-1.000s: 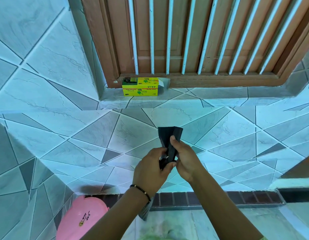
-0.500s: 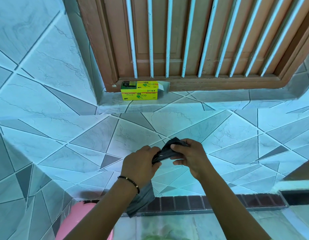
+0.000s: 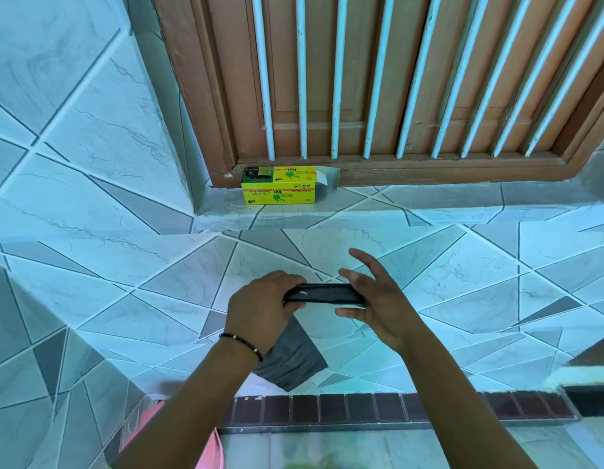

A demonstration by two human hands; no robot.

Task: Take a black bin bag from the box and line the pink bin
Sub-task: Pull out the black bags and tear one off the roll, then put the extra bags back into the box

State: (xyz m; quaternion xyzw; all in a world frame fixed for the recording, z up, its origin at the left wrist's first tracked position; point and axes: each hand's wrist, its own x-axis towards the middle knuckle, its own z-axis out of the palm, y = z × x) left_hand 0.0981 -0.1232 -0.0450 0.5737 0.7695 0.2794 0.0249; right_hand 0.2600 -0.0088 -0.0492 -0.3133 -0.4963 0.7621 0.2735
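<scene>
- Left hand [image 3: 260, 313] is curled closed around one end of the bag [image 3: 322, 293].
- Right hand [image 3: 375, 299] has its fingers spread; the thumb seems to touch the bag's other end.
- The bag is stretched flat between them, thin black plastic, a creased tail hanging below.
- Yellow card box [image 3: 279, 186] sits on the tiled sill.
- Pink bin [image 3: 212, 448] shows at the bottom edge.

bin bag [image 3: 294, 362]: black | box [image 3: 279, 186]: yellow, green print, black end | bin [image 3: 211, 448]: pink | wall tiles [image 3: 90, 184]: pale marbled, grey triangles | window frame [image 3: 429, 170]: brown, white bars
</scene>
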